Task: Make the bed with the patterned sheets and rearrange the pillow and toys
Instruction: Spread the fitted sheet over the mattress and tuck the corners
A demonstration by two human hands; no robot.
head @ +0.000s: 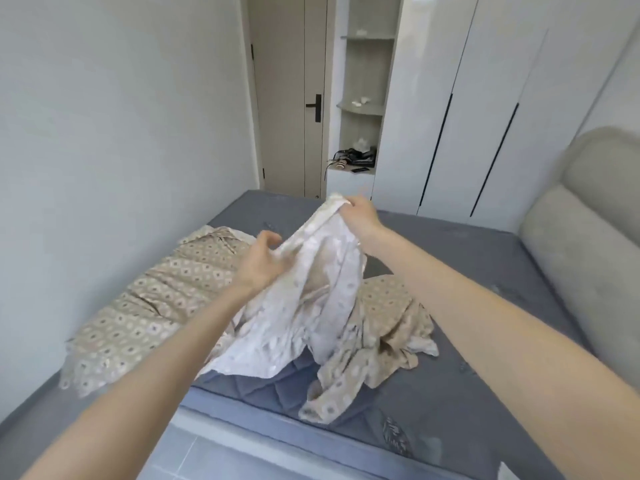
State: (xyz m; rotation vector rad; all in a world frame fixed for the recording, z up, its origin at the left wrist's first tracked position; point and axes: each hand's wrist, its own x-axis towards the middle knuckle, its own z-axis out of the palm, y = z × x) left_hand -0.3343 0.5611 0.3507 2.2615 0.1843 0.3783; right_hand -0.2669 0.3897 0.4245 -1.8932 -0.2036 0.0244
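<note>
A beige patterned sheet (311,306) is lifted above the bare blue-grey mattress (467,258), its pale underside facing me. My right hand (360,213) pinches its top edge, held highest over the middle of the bed. Lower and to the left, my left hand (261,261) grips a fold of the same edge. The rest of the sheet trails down in a crumpled heap on the mattress. A long bundle in the same pattern (149,306) lies along the bed's left side. No pillow or toys are in view.
A padded beige headboard (585,244) stands at the right. White wardrobe doors (485,116) and an open shelf unit (363,109) with small items line the far wall, beside a shut door (287,98). A white wall runs along the left. Grey tiled floor (225,455) lies below me.
</note>
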